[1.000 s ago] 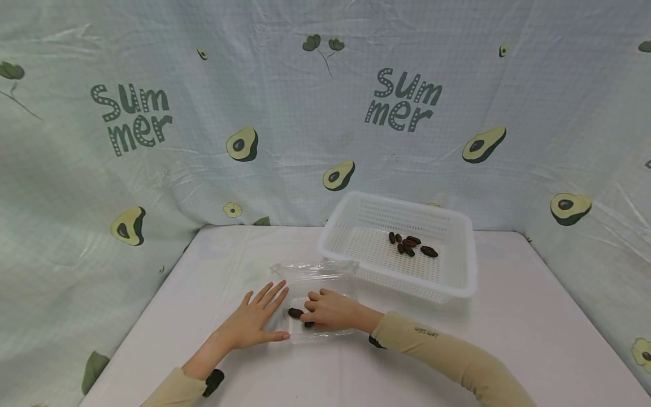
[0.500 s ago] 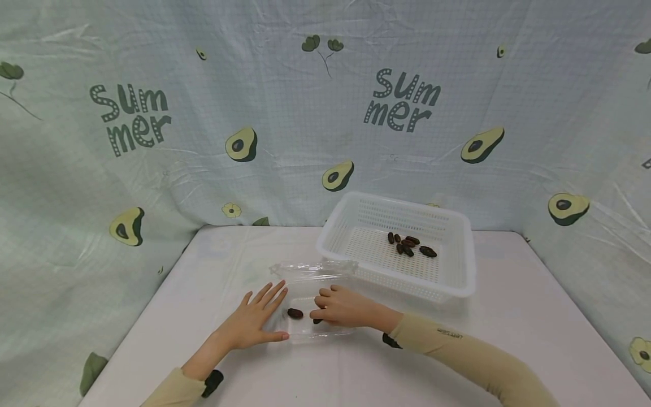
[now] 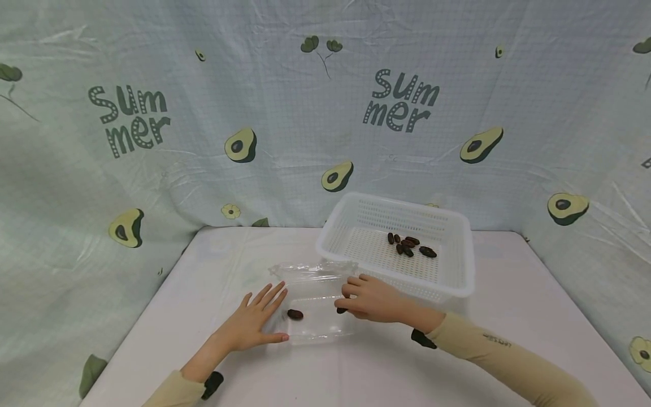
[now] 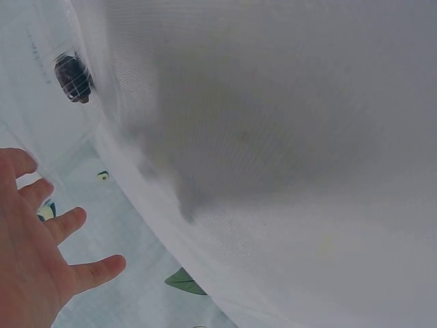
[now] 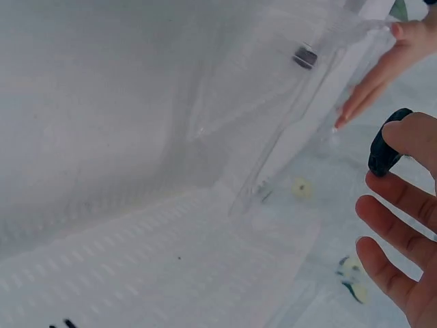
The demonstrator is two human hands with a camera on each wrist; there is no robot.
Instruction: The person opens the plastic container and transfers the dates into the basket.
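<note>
A clear plastic box (image 3: 317,327) lies on the table with its transparent lid folded back. My left hand (image 3: 251,324) rests at the box's left edge with its fingers spread. One dark brown date (image 3: 295,314) lies inside on the left, and it shows through the plastic in the left wrist view. Over the right side of the box, my right hand (image 3: 376,301) pinches another date (image 5: 386,143) between thumb and index finger. In the right wrist view the other fingers are bent loosely below it.
A white perforated basket (image 3: 396,202) stands behind and to the right of the box. Several dates (image 3: 428,252) lie on its floor. A printed cloth (image 3: 285,102) hangs behind the white table (image 3: 244,373).
My right hand has moved right across the box, carrying the pinched date away from the one lying there. My left hand has stayed in place.
</note>
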